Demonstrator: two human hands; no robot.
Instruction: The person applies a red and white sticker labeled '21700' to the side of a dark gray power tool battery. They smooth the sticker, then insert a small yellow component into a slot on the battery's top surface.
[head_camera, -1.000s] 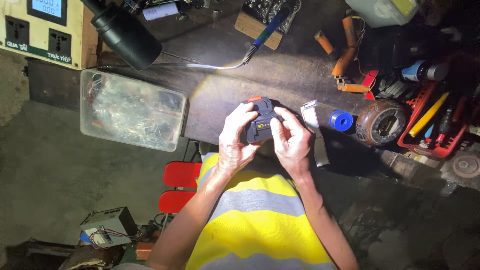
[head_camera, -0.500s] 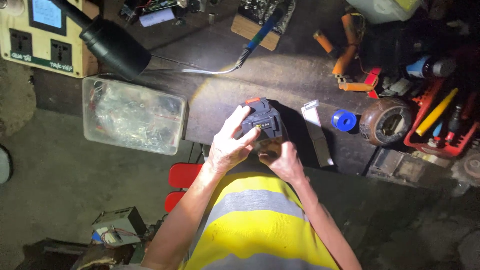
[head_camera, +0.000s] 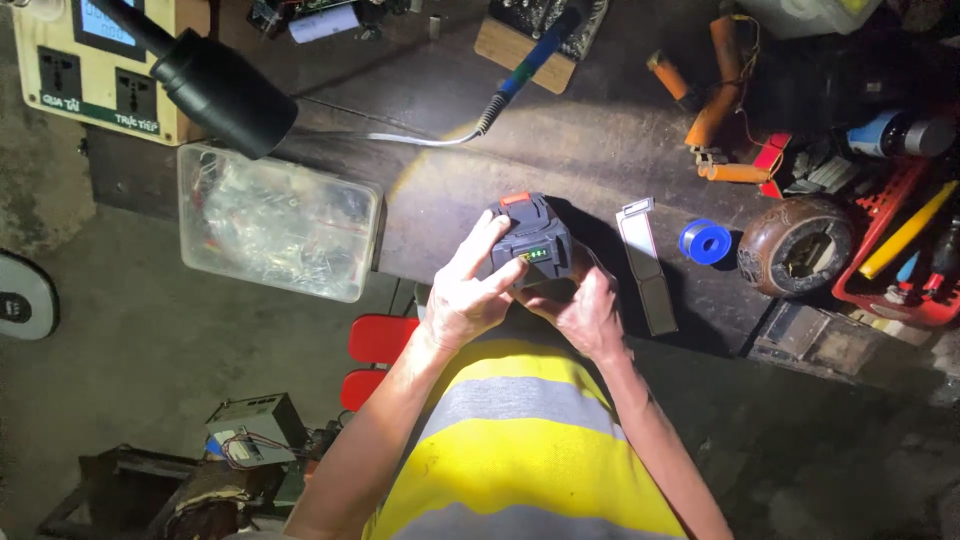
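A dark grey power-tool battery pack (head_camera: 530, 238) with a red latch on top and lit green indicator lights is held over the near edge of the dark workbench (head_camera: 600, 140). My left hand (head_camera: 468, 292) grips its left side, with one finger laid across the front next to the green lights. My right hand (head_camera: 580, 312) cups the pack from below and from the right. A yellow and grey striped shirt fills the lower middle of the view.
A clear plastic box (head_camera: 278, 222) of small parts sits left of the hands. A black lamp head (head_camera: 222, 90) hangs above it. A soldering iron (head_camera: 530, 60), a thin metal strip (head_camera: 645, 265), a blue solder spool (head_camera: 705, 241), a brown round pot (head_camera: 795, 245) and red tools lie around.
The pack has been turned so its front with green lights faces up. My right hand slid from its right side to underneath, and my left finger now rests by the lights.
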